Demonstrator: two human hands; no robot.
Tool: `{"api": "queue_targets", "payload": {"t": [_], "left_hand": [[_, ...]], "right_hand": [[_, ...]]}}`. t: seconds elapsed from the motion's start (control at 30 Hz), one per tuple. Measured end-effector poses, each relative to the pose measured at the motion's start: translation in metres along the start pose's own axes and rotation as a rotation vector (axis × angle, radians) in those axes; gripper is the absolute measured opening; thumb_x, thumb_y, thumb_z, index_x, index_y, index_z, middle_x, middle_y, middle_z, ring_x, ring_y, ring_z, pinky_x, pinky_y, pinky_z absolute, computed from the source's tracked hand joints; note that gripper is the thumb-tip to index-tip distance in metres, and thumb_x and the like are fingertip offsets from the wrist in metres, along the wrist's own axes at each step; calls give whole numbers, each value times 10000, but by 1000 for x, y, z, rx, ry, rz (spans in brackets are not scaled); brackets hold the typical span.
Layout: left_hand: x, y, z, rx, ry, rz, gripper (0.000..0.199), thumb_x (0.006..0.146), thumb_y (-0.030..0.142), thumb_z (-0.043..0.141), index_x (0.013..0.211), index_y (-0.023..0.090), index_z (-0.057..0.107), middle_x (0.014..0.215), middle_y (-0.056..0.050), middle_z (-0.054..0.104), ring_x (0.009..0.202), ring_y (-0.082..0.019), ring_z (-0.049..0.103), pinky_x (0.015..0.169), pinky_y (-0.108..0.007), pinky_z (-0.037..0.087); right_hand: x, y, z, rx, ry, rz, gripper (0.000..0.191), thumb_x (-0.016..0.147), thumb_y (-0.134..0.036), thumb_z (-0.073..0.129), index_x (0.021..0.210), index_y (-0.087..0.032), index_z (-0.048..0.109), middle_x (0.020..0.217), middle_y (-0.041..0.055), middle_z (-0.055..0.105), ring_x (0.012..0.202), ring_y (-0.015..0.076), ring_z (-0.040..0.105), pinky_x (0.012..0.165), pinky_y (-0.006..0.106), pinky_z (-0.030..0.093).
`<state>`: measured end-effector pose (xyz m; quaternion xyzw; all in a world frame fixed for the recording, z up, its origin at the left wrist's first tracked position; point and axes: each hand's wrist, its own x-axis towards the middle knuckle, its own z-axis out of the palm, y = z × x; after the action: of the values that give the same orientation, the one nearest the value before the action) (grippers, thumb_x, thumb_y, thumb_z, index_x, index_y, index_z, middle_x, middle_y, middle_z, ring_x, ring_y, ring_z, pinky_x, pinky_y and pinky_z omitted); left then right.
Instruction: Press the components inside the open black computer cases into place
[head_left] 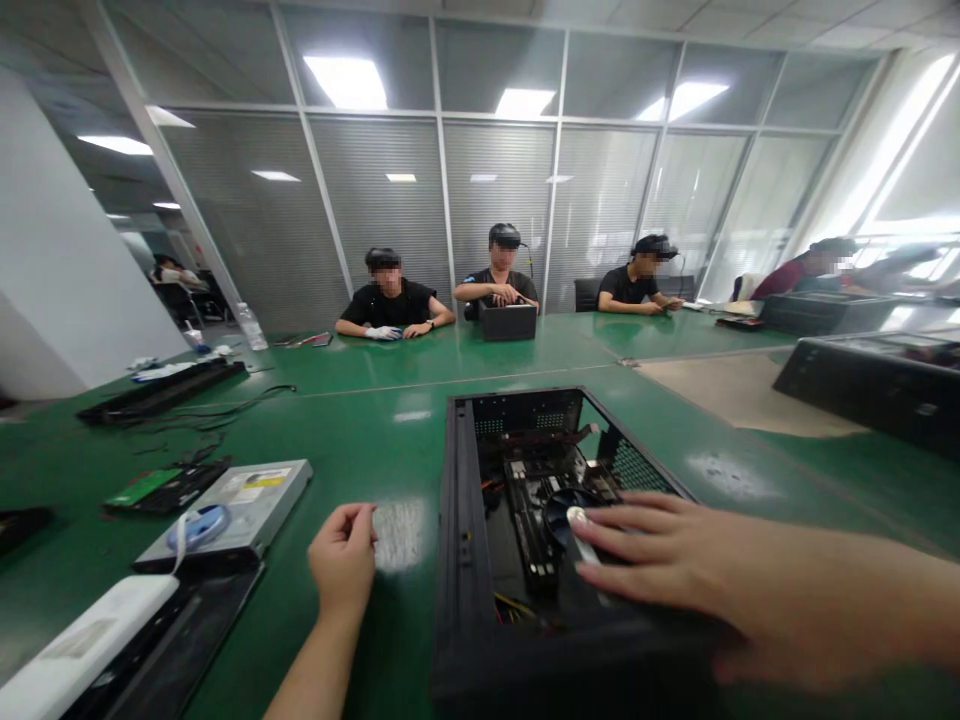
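Note:
An open black computer case (466,560) lies on the green table, its motherboard and round fan (566,512) showing inside. Over the case's right side reaches my right hand (660,560), fingers stretched out and resting at the near right part, beside the fan. My left hand (343,560) is at the table left of the case, its fingers curled together; whatever they hold, if anything, is hidden. Left of that hand sits a silver optical drive (274,500) with a blue roll (199,527) on top.
A white power strip (94,640), a green circuit board (142,488) and black cables (247,400) lie at the left. Another black case (870,390) stands at the right. Several people sit across the green table (375,400), one behind a small black box (508,323).

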<state>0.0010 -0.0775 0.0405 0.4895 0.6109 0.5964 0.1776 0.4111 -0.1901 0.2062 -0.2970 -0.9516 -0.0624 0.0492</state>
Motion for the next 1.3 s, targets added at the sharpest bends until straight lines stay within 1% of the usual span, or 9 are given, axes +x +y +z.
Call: {"api": "queue_targets", "payload": {"t": [0.1, 0.17, 0.27, 0.33, 0.47, 0.6, 0.8, 1.03, 1.3], "left_hand": [[14, -9, -10, -31, 172, -64, 224, 787, 396, 602, 756, 178, 638, 517, 50, 492, 457, -123, 452, 447, -231, 337], [17, -13, -13, -81, 207, -95, 223, 786, 399, 598, 765, 179, 633, 518, 54, 481, 452, -125, 447, 435, -232, 330], [14, -16, -14, -80, 139, -83, 241, 792, 421, 599, 774, 182, 627, 522, 57, 473, 448, -124, 444, 432, -237, 338], [9, -17, -13, -34, 40, -44, 257, 801, 439, 599, 780, 184, 625, 526, 56, 479, 453, -126, 459, 446, -240, 352], [1, -14, -3, 31, -110, 33, 260, 814, 446, 585, 771, 191, 618, 517, 54, 493, 462, -128, 473, 471, -238, 371], [-5, -8, 8, 61, -238, 80, 275, 825, 448, 567, 737, 191, 608, 512, 42, 513, 469, -131, 489, 494, -236, 390], [-13, -6, 10, 89, -334, 130, 267, 839, 445, 571, 750, 197, 614, 524, 44, 532, 466, -126, 491, 505, -233, 390], [-21, -5, 2, 199, -309, 209, 266, 820, 436, 552, 707, 203, 612, 506, 44, 538, 494, -139, 520, 535, -231, 391], [-26, -3, -3, 311, -261, 250, 268, 827, 429, 524, 700, 206, 602, 520, 43, 548, 529, -148, 545, 561, -234, 388]], "right_hand": [[70, 55, 26, -52, 114, 98, 907, 757, -316, 723, 1540, -235, 272, 1562, 133, 351, 1404, 339, 355, 1142, 554, 213], [115, 69, 59, -117, 298, 296, 644, 866, -154, 550, 1486, -205, 382, 1550, 154, 366, 1393, 309, 368, 1143, 563, 163], [163, 52, 106, -40, 398, 449, 564, 861, -125, 513, 1421, -156, 457, 1503, 181, 430, 1317, 293, 451, 1122, 538, 200], [172, 29, 128, 66, 420, 463, 541, 845, -191, 561, 1380, -160, 488, 1466, 167, 479, 1265, 283, 495, 1101, 514, 243], [137, 10, 156, 189, 394, 451, 449, 821, -217, 577, 1269, -191, 564, 1410, 127, 540, 1237, 266, 523, 1071, 497, 283], [68, 31, 182, 324, 431, 662, 393, 799, -231, 586, 1190, -188, 596, 1286, 126, 621, 1183, 264, 569, 1005, 466, 374], [-8, 61, 211, 562, 655, 937, 281, 825, -341, 563, 1042, -175, 631, 979, 79, 689, 796, 189, 645, 785, 342, 495], [-15, 76, 210, 585, 786, 989, 270, 791, -359, 573, 960, -162, 648, 901, 72, 688, 715, 187, 615, 746, 360, 496], [-18, 60, 201, 578, 812, 817, 312, 814, -359, 594, 1059, -168, 621, 1012, 77, 677, 773, 170, 632, 754, 327, 521]]}}
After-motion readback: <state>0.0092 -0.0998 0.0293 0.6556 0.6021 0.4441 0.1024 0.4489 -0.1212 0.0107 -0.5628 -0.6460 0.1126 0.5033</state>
